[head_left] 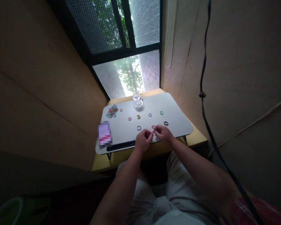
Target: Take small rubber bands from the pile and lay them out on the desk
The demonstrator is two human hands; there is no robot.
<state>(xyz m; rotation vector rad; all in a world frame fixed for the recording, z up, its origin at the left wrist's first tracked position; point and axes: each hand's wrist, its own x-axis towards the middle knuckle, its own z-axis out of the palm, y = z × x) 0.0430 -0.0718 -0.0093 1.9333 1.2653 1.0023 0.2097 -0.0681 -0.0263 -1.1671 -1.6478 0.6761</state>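
Observation:
My left hand (143, 140) and my right hand (163, 133) meet over the front edge of the small white table (121, 131). Between their fingertips is a small red hair tie (152, 132), pinched from both sides. Just beyond the right fingers lies another red hair tie (153, 127), partly covered. Around the hands are spread a purple hair tie (139, 128), a black one (166, 123), a pink one (129, 118), a yellow one (138, 117), a blue one (150, 115) and a green one (161, 112).
A pile of mixed hair ties (112, 111) sits at the back left, with a tan one (121, 110) beside it. A clear round container (138, 103) stands at the back. At left lies a blurred purple item (104, 134). A dark cord (203, 78) hangs at right.

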